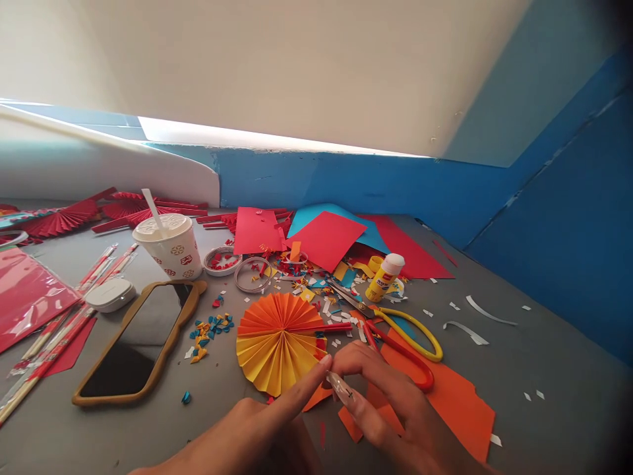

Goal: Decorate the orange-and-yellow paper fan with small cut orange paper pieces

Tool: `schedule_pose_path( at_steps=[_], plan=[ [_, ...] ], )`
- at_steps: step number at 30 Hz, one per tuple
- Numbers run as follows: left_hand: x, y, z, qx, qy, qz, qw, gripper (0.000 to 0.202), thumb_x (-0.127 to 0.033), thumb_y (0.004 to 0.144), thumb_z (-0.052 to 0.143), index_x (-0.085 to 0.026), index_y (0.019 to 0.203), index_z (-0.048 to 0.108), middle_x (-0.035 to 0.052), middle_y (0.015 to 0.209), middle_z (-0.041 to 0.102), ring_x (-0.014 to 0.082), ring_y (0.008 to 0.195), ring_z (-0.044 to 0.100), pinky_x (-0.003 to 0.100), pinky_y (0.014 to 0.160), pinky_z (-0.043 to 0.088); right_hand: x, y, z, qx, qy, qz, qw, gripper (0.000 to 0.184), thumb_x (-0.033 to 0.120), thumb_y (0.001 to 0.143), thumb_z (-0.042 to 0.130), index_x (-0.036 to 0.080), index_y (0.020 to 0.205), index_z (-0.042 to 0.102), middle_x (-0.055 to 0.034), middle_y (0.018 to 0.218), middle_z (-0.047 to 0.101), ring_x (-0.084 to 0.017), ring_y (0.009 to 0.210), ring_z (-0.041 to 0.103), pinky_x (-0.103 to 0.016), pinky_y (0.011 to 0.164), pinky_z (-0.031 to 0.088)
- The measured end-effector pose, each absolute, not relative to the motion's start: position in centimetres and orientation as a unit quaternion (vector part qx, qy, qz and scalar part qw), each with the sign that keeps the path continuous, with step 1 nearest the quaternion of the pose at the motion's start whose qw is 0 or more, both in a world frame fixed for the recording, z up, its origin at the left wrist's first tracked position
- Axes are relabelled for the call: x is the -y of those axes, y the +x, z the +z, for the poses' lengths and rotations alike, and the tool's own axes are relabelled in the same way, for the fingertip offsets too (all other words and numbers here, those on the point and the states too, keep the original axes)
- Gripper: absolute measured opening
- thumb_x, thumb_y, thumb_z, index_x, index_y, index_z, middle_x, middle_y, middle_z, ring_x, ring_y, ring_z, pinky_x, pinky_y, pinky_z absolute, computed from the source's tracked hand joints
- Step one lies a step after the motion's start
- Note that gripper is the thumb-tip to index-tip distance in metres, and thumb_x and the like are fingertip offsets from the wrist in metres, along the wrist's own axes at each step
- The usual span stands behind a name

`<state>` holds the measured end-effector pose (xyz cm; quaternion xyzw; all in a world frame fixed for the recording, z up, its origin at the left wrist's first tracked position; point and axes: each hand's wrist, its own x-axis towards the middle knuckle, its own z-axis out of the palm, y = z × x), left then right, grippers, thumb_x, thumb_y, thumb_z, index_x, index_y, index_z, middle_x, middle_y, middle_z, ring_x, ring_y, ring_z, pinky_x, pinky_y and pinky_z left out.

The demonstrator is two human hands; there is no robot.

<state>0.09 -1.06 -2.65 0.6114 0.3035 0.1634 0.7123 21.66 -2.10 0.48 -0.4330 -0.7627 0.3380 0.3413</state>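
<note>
An orange and yellow pleated paper fan (pixel 277 340) lies on the grey table (pixel 519 369), with a thin red stick along its right side. My left hand (pixel 267 422) reaches in from below, its forefinger stretched out to the fan's lower right edge. My right hand (pixel 386 402) sits just to the right, fingers curled and pinched close to the left fingertip; what they pinch is too small to make out. Under the right hand lies torn orange paper (pixel 455 402). Scissors (pixel 405 336) with one yellow and one red handle loop rest just beyond my right hand.
A glue stick (pixel 384 277) lies behind the scissors among paper scraps. Red and blue sheets (pixel 326 237) lean near the blue wall. To the left are a phone in a brown case (pixel 138 343), a paper cup (pixel 171 247), a white case (pixel 109 294), wrapped sticks and red fans (pixel 64 218).
</note>
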Motion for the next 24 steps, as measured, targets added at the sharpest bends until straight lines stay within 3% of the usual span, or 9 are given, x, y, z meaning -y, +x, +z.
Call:
schedule_pose_path(
  at_steps=[10,16,22,24],
  plan=[
    [1.3,0.1,-2.3,-0.282,0.544,0.196,0.766,0.085,-0.039,0.079,0.069,-0.038,0.149,0.021,0.0027,0.088,0.076,0.0184,0.073,0.071,0.032,0.077,0.055,2.0,21.9,0.5,0.764,-0.426,0.363,0.321,0.016,0.023,0.093,0.039,0.023,0.093,0.055,-0.001,0.086,0.059,-0.017,0.085,0.057,-0.032,0.082,0.048],
    [1.7,0.2,-2.3,-0.269,0.478,0.22,0.807,0.091,-0.033,0.067,0.081,-0.039,0.145,0.034,0.0022,0.087,0.074,0.021,0.076,0.071,0.034,0.077,0.054,2.4,21.8,1.2,0.761,-0.445,0.344,0.323,0.011,0.021,0.092,0.044,0.024,0.094,0.054,-0.0014,0.089,0.063,-0.018,0.088,0.061,-0.032,0.086,0.051],
    [1.6,0.1,-1.7,-0.291,0.442,0.207,0.823,0.08,-0.039,0.075,0.076,-0.037,0.144,0.037,0.0022,0.087,0.074,0.0204,0.077,0.072,0.032,0.077,0.053,2.5,21.9,1.7,0.77,-0.452,0.325,0.311,0.011,0.02,0.09,0.046,0.025,0.094,0.055,-0.0017,0.088,0.064,-0.018,0.085,0.064,-0.028,0.076,0.056],
    [1.6,0.0,-1.5,-0.284,0.442,0.212,0.824,0.089,-0.037,0.069,0.081,-0.037,0.145,0.035,0.0026,0.088,0.074,0.0195,0.077,0.071,0.03,0.075,0.052,2.3,22.0,1.5,0.776,-0.442,0.326,0.309,0.01,0.02,0.089,0.046,0.024,0.092,0.054,-0.0021,0.088,0.064,-0.018,0.084,0.064,-0.027,0.073,0.056]
  ],
)
